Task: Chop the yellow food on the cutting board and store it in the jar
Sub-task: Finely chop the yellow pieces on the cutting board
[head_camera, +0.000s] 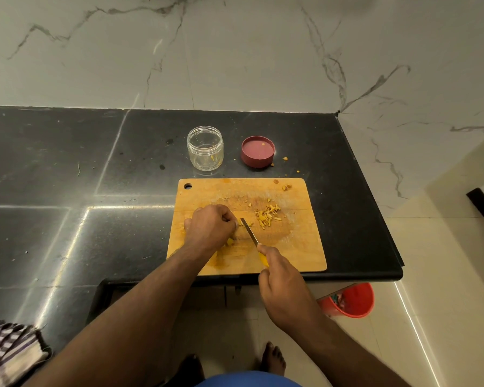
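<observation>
home kitchen: granite counter, cutting board

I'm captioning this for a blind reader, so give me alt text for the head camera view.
On a wooden cutting board, a left hand steadies yellow food while the right hand cuts it with a knife. Beyond stand an open jar and its red lid on the black counter.

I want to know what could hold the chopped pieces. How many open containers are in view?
2. A clear jar stands on the counter behind the cutting board; a red bucket sits on the floor below the counter's edge.
</observation>
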The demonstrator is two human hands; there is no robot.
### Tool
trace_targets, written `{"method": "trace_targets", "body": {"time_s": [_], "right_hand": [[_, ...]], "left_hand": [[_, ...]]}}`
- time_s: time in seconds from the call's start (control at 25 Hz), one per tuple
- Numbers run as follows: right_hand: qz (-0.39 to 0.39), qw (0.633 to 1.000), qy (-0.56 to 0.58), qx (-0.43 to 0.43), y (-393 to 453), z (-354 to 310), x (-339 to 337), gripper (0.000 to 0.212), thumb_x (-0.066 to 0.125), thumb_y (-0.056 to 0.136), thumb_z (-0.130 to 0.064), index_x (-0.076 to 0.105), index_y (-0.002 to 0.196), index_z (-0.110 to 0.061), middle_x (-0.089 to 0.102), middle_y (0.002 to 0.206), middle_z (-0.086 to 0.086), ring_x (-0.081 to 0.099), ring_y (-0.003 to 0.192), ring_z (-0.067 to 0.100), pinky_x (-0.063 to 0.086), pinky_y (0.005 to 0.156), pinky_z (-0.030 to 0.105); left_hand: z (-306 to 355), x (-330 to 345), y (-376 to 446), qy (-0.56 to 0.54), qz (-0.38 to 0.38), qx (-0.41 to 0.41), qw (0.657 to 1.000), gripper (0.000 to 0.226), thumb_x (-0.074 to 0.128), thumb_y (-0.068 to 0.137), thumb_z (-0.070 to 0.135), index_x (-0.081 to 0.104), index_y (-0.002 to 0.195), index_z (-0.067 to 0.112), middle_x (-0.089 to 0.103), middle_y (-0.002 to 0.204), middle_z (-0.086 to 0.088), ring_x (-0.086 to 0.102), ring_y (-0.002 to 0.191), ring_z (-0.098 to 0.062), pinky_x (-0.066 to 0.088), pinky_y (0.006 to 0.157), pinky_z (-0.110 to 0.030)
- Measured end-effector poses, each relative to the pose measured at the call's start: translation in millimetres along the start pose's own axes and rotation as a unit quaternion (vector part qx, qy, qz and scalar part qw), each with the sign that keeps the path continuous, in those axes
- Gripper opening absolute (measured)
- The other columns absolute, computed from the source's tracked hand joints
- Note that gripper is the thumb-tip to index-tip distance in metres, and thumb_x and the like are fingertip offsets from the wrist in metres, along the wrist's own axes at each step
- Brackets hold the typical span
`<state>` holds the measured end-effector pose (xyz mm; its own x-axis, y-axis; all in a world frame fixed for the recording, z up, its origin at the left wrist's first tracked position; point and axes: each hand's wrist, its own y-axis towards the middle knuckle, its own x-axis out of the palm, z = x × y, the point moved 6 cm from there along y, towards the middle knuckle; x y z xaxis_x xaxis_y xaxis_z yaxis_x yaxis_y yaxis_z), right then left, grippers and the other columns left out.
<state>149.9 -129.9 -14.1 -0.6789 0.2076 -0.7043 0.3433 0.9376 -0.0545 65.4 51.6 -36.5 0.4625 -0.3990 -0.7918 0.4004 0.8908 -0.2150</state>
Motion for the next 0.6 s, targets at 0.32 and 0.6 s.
{"method": "trace_targets", "body": {"time_s": [0.32,0.6], "right_hand": [[-0.026,0.999,-0.025,-0.004,19,-2,11,0.045,0.037,0.102,-0.017,0.033,0.147,-0.021,0.048,0.143,0.002,0.049,0.124,0.013,0.043,0.099,0.026],[-0.030,1.000,-0.005,0.000,-3,9,8,0.045,0.039,0.103,-0.019,0.034,0.147,-0.024,0.049,0.141,-0.003,0.048,0.121,0.005,0.038,0.094,0.014]], "left_hand": [[2,-1,1,-0.011,-0.006,0.003,1.000,0.022,0.069,0.086,0.029,0.061,0.068,0.037,0.065,0.077,0.019,0.063,0.086,-0.012,0.052,0.089,-0.049],[0,0,5,-0.018,-0.020,-0.009,1.000,0.017,0.073,0.083,0.028,0.067,0.069,0.033,0.068,0.074,0.016,0.064,0.083,-0.011,0.055,0.087,-0.051]]}}
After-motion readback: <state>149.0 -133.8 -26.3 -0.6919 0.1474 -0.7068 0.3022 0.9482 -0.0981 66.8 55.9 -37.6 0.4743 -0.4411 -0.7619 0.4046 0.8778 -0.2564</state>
